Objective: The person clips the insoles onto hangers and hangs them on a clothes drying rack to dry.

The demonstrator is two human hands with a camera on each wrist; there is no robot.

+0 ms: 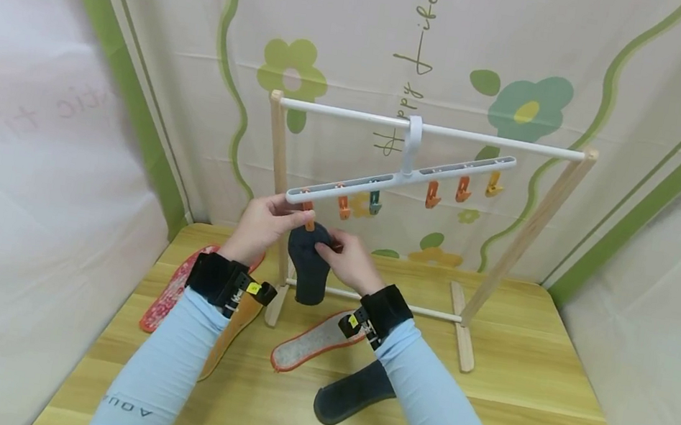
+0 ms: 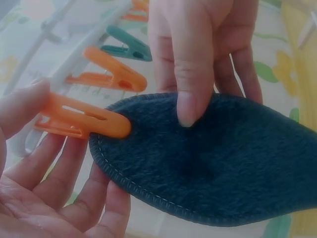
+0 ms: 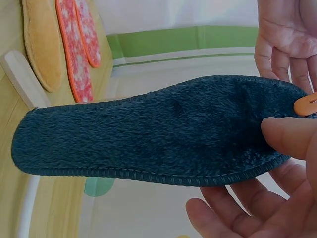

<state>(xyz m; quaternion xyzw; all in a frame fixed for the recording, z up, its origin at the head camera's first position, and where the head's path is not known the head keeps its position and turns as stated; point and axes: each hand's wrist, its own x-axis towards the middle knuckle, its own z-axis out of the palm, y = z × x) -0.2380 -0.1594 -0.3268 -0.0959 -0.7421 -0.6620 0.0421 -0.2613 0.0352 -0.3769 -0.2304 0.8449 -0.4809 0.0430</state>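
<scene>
Left hand point(image 1: 260, 227) pinches the hanger's point(image 1: 403, 176) left-end clip point(image 2: 91, 124), right hand point(image 1: 353, 261) the insole point(image 3: 158, 131), which a shallow bite could drop

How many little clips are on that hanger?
6, left to right along the hanger: an orange clip at the dark insole, second orange clip, green clip, third orange clip, fourth orange clip and a yellow clip.

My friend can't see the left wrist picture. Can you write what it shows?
The left hand pinches an orange clip at the end of a dark, fuzzy insole, while the right hand holds it, thumb on top. Behind are a green clip and more orange clips.
</scene>
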